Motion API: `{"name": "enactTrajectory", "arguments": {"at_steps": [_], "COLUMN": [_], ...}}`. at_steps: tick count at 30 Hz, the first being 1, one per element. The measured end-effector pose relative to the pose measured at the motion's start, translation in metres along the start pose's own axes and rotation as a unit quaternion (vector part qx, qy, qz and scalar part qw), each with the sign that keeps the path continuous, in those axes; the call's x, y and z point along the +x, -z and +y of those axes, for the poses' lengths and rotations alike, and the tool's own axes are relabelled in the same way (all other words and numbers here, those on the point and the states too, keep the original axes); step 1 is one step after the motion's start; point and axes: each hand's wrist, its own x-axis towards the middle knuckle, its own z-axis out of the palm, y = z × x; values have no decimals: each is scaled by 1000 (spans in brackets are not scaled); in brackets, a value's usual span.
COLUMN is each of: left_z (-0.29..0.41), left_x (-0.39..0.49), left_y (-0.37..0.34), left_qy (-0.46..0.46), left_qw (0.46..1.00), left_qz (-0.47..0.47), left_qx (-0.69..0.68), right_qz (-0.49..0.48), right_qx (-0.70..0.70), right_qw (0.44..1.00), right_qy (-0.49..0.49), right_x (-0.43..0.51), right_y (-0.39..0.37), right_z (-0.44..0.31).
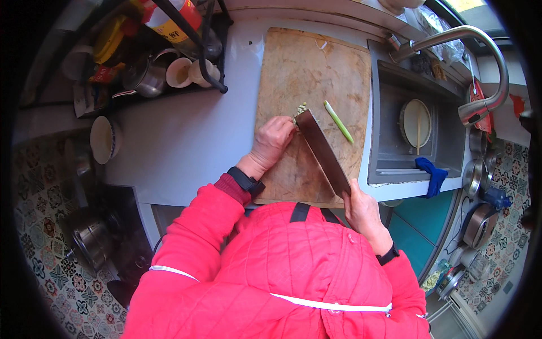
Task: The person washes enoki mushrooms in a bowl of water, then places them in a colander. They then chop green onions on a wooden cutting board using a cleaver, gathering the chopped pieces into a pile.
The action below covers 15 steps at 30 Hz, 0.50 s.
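Observation:
My right hand (363,208) grips the handle of a broad-bladed cleaver (324,154) at the lower right of a wooden cutting board (313,63). The blade slants up and left across the board, its far end beside the fingertips of my left hand (274,137). The left fingers are curled down on the board, touching a small pale-green piece, mostly hidden by fingers and blade. Small chopped bits (302,108) lie just beyond the blade's end. A green-and-white stalk (338,122), which looks like scallion, rests apart, to the right of the cleaver.
A grey sink (383,140) with a round bowl (415,123), chopsticks and a blue cloth (432,176) is on the right, under a curved faucet (487,31). A black rack (222,88) with bottles and cups stands upper left, a white bowl (103,140) below it.

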Motion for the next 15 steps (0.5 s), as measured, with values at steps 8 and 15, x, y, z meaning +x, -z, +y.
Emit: {"name": "enactTrajectory", "arguments": {"at_steps": [8,15], "left_z": [-1,-3], "left_x": [2,-1], "left_y": [-1,-1], "left_qy": [-5,-2], "left_qw": [1000,1000], "left_qz": [2,7], "left_qx": [1,-17], "right_qz": [47,6], "right_qx": [49,7], "right_qw": [997,999], "right_qy": [36,32], "right_x": [5,39], "right_y": [9,-3], "right_z": [-9,-19]}}
